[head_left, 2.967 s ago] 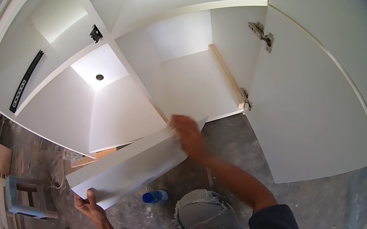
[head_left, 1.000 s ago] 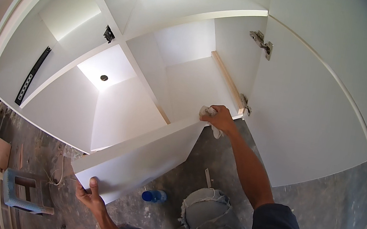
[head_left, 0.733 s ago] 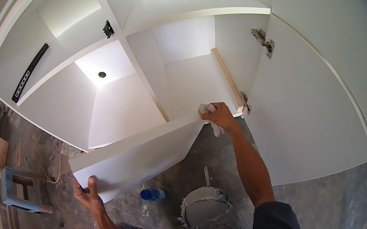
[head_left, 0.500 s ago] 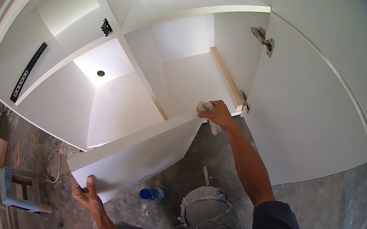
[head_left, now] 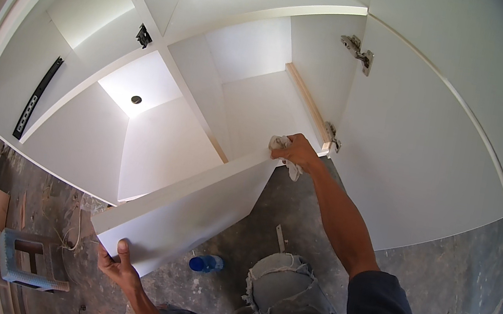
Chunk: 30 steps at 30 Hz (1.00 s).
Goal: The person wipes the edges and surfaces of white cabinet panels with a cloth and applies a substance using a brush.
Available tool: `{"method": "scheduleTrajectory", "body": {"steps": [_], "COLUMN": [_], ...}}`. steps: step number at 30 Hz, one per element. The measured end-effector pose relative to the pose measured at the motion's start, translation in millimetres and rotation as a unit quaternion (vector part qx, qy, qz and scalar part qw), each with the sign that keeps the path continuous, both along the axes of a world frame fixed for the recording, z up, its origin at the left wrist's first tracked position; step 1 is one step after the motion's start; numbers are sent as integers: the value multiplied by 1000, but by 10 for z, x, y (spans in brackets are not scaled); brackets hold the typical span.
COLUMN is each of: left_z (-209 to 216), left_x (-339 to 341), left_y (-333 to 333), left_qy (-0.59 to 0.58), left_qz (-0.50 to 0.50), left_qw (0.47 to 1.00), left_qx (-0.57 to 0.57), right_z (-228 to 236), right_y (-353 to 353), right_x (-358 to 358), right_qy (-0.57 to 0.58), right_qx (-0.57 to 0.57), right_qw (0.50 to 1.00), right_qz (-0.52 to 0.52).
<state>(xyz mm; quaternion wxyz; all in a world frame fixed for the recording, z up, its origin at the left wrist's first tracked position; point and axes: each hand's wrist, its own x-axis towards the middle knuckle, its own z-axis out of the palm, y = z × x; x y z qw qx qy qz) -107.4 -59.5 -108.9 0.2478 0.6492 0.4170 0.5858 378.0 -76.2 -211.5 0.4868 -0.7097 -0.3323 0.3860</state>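
A white panel (head_left: 196, 208) with a thick edge slants in front of a white cabinet (head_left: 95, 137). My left hand (head_left: 120, 265) grips its near left corner, thumb on the face and fingers behind the edge. At the panel's far right end, my right hand (head_left: 297, 151) is closed on a crumpled whitish cloth (head_left: 280, 146), which touches the panel's top edge. Part of the cloth hangs below my fingers. Behind the panel, the cabinet's lower compartments are partly hidden.
An open cabinet door (head_left: 426, 146) on metal hinges (head_left: 357, 53) stands at right. A wooden strip (head_left: 308, 103) runs inside the cabinet. On the concrete floor are a blue-capped bottle (head_left: 207, 263) and a blue plastic stool (head_left: 34, 260). A black drawer slide (head_left: 38, 97) is at left.
The view has shifted very slightly. Both hands keep their places on the panel, and the cloth stays at its far right end.
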Motion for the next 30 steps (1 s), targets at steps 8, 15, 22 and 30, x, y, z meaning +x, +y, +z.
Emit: {"method": "scheduleTrajectory", "body": {"steps": [8, 15, 22, 30], "left_z": [-26, 31, -27, 23], "left_x": [10, 39, -18, 24], "left_y": [14, -11, 26, 5], "left_qy": [-4, -14, -11, -4], "left_qz": [-15, -17, -20, -11], "left_qw": [1000, 1000, 1000, 1000], "left_qx": [10, 12, 15, 22], "right_z": [-19, 35, 10, -12], "right_y": [-32, -32, 4, 16], "right_x": [61, 20, 32, 36], "right_qy": [-16, -14, -27, -25], "right_qx": [-8, 7, 3, -2], "right_qw": [1000, 1000, 1000, 1000], "right_qz": [-9, 2, 5, 9]}}
